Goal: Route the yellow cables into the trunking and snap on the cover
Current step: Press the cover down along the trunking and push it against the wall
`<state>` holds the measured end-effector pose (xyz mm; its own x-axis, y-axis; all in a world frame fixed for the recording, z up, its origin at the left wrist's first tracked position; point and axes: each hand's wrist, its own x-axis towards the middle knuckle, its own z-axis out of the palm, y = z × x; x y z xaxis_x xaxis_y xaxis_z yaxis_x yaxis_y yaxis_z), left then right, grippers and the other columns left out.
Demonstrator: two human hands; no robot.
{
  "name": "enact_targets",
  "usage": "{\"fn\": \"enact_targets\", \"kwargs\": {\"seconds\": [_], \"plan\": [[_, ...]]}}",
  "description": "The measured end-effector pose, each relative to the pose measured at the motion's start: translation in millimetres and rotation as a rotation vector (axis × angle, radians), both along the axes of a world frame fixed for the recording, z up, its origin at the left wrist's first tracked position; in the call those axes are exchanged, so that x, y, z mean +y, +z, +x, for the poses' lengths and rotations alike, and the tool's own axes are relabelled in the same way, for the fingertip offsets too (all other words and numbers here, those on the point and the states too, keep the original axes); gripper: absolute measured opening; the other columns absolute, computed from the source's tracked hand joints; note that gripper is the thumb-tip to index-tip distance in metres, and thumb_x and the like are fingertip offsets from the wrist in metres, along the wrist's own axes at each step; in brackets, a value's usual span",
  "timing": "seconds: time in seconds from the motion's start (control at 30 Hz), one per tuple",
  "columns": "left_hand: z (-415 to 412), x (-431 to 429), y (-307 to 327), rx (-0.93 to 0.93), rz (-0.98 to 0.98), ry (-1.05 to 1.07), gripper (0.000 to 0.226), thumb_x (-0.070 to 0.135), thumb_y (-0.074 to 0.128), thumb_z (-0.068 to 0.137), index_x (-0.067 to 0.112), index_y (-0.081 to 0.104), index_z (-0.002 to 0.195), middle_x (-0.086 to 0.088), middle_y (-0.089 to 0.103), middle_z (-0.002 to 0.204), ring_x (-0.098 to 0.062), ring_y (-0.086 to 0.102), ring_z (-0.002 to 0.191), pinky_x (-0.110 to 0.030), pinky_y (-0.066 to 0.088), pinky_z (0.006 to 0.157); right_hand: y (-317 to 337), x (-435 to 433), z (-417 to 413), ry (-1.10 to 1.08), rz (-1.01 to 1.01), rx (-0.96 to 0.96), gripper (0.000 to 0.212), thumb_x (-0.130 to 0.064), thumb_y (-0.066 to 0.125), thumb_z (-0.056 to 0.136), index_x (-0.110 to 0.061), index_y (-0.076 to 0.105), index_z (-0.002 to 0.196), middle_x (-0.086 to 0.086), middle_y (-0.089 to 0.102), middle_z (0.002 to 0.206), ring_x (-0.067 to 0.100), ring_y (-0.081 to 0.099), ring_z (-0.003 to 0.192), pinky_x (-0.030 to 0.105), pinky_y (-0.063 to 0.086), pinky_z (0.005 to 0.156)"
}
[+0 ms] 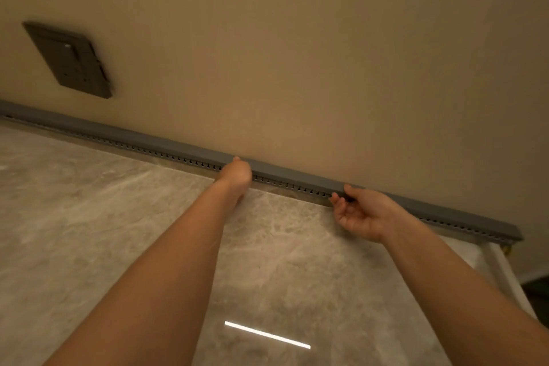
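1. Trunking: a grey slotted channel that runs left to right along the foot of the wall, where it meets the marble top.
2. Cover: lies along the trunking's full visible length. It looks seated, so the task is judged to be at its closing step.
3. Cables: none show along the run, presumably because they are enclosed. A yellow speck at the far right end is too small to identify.
4. Left hand: rests on the cover with its back to the camera and one fingertip on the top edge. Whether it grips or only presses cannot be told. It probably steadies the seated part.
5. Right hand: palm up, thumb on the cover and curled fingers at the slotted face, pinching the two together, apparently to snap the clip home.
6. Wall plate: sits above the run at far left, clear of the work.
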<state>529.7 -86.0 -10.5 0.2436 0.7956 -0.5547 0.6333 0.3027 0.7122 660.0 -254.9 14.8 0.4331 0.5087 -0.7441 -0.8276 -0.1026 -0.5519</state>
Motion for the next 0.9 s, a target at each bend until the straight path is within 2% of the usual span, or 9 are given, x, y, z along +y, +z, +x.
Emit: {"fn": "enact_targets", "kwargs": {"seconds": [0.1,0.17,0.23,0.4,0.53,0.63,0.73,0.8,0.9], "plan": [[0,-4,1,-0.016,0.021,0.062,0.05,0.021,0.008,0.103,0.006,0.028,0.146,-0.028,0.051,0.131,-0.039,0.059,0.094,-0.041,0.049,0.074,0,2,3,0.022,0.017,0.038,0.027,-0.014,0.042,0.099,0.003,0.048,0.08,0.012,0.053,0.052,0.009,0.041,0.024,0.009,0.034,0.03],[-5,-10,3,-0.029,-0.003,0.087,0.055,0.033,0.012,0.103,0.003,0.035,0.142,-0.021,0.059,0.086,-0.025,0.046,0.054,-0.028,0.035,0.045,0,2,5,0.031,0.022,0.061,0.029,-0.013,0.04,0.1,0.005,0.048,0.079,0.009,0.05,0.041,0.008,0.04,0.023,0.009,0.031,0.029],[-7,-17,4,-0.065,-0.044,0.148,0.067,0.048,0.013,0.1,-0.001,0.045,0.132,-0.012,0.045,0.064,-0.019,0.036,0.047,-0.022,0.025,0.041,0,2,7,0.037,0.03,0.069,0.031,-0.012,0.039,0.1,0.007,0.048,0.077,0.008,0.048,0.042,0.007,0.038,0.022,0.009,0.03,0.028],[10,-47,0,-0.181,-0.076,0.175,0.073,0.057,0.015,0.096,-0.001,0.06,0.098,-0.012,0.041,0.056,-0.02,0.037,0.044,-0.017,0.025,0.038,-5,3,11,0.069,0.042,0.079,0.031,-0.013,0.036,0.101,0.005,0.047,0.079,0.007,0.046,0.032,0.006,0.036,0.02,0.008,0.028,0.027],[43,-93,-1,-0.234,-0.133,0.096,0.062,0.055,0.027,0.096,0.008,0.046,0.061,-0.008,0.046,0.054,-0.02,0.039,0.041,-0.018,0.026,0.04,-10,6,10,0.089,0.018,0.028,0.027,-0.015,0.037,0.101,0.0,0.045,0.08,0.006,0.05,0.042,0.005,0.036,0.02,0.008,0.028,0.028],[75,-120,-4,-0.261,-0.138,0.014,0.056,0.048,0.029,0.098,0.011,0.057,0.066,-0.01,0.054,0.062,-0.023,0.049,0.049,-0.023,0.035,0.043,-11,4,8,0.135,0.002,-0.04,0.033,-0.018,0.039,0.101,-0.005,0.045,0.072,0.006,0.049,0.047,0.01,0.043,0.029,0.013,0.042,0.038],[95,-129,-9,-0.221,-0.1,0.038,0.062,0.044,0.023,0.098,-0.002,0.064,0.108,-0.027,0.062,0.114,-0.037,0.061,0.104,-0.046,0.049,0.09,-7,0,3,0.223,-0.006,-0.094,0.037,-0.025,0.033,0.102,-0.001,0.055,0.084,0.013,0.059,0.084,0.029,0.06,0.087,0.039,0.044,0.09],[99,-130,-8,-0.19,-0.117,0.03,0.063,0.042,0.019,0.099,-0.005,0.055,0.123,-0.028,0.051,0.131,-0.039,0.051,0.121,-0.046,0.04,0.101,-10,-2,3,0.241,-0.003,-0.123,0.036,-0.026,0.033,0.102,0.0,0.058,0.103,0.015,0.06,0.102,0.034,0.053,0.116,0.045,0.041,0.092],[97,-129,-2,-0.193,-0.134,0.036,0.058,0.036,0.018,0.101,-0.005,0.043,0.134,-0.028,0.044,0.138,-0.039,0.045,0.126,-0.044,0.038,0.102,-13,-1,0,0.211,0.01,-0.162,0.036,-0.024,0.039,0.1,0.004,0.059,0.11,0.028,0.063,0.11,0.039,0.058,0.109,0.034,0.047,0.065]]}}
